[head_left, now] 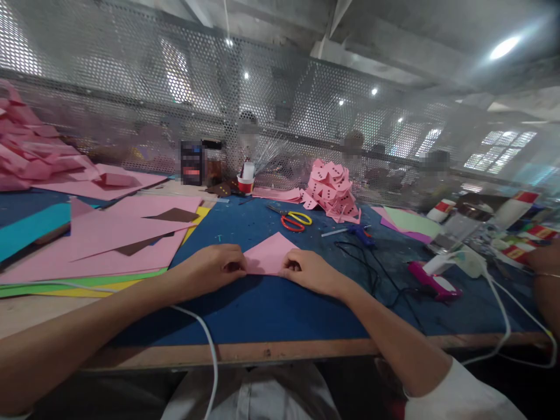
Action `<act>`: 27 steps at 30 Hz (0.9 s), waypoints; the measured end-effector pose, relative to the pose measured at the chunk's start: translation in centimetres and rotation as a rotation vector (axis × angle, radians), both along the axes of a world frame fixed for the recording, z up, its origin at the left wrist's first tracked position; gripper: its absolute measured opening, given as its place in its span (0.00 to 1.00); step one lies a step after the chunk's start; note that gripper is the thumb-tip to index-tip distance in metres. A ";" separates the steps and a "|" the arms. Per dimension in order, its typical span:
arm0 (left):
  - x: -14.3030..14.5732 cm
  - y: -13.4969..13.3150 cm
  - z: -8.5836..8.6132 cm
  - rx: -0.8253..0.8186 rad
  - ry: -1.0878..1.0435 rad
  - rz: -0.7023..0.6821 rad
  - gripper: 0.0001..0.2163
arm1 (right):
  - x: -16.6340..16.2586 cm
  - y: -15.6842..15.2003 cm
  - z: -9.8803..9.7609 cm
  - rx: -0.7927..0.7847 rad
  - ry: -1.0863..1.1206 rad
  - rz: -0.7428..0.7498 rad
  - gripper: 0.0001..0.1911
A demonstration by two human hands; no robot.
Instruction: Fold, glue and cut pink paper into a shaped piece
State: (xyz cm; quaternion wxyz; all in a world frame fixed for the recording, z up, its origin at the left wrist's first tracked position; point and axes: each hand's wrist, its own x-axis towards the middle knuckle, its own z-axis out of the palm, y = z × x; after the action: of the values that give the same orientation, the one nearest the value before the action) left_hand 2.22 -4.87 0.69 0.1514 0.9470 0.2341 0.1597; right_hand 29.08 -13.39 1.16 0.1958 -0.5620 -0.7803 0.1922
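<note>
A piece of pink paper (pixel 270 255) lies on the blue tabletop in front of me, its point turned away from me and its straight edge near me. My left hand (pixel 221 265) is closed at its left corner, thumb and fingers pinching the paper. At the opposite corner, my right hand (pixel 308 271) pinches the paper in the same way. Just beyond it rest scissors (pixel 297 220) with one red and one yellow handle. Pink paper sheets (pixel 131 230) with dark brown pieces on them lie beside my left forearm.
A pile of pink folded pieces with dark dots (pixel 332 189) stands near the mesh panel (pixel 280 99). A blue glue gun (pixel 362 234) with a black cord and a magenta device (pixel 435 283) lie rightward. A white cable (pixel 203 332) crosses the table edge. Another person's arm (pixel 545 280) shows far right.
</note>
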 end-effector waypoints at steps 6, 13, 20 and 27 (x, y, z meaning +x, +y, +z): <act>-0.6 1.0 0.3 -0.084 0.028 -0.012 0.08 | 0.0 0.1 -0.3 0.005 0.001 -0.016 0.07; -1.2 1.3 1.1 -0.160 0.081 0.022 0.05 | 0.0 0.0 0.0 -0.014 0.003 -0.016 0.07; -1.5 1.2 1.9 -0.191 0.117 0.046 0.05 | -0.3 -0.3 0.6 -0.045 -0.010 -0.030 0.06; -1.5 1.8 1.6 -0.222 0.127 0.071 0.06 | -0.2 -0.1 0.4 -0.041 -0.016 -0.031 0.06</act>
State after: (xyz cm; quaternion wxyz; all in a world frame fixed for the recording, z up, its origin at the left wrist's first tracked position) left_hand 0.70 -3.03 2.33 0.2342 0.9238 0.2925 0.0778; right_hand 28.86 -13.53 1.59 0.1807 -0.5795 -0.7689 0.2007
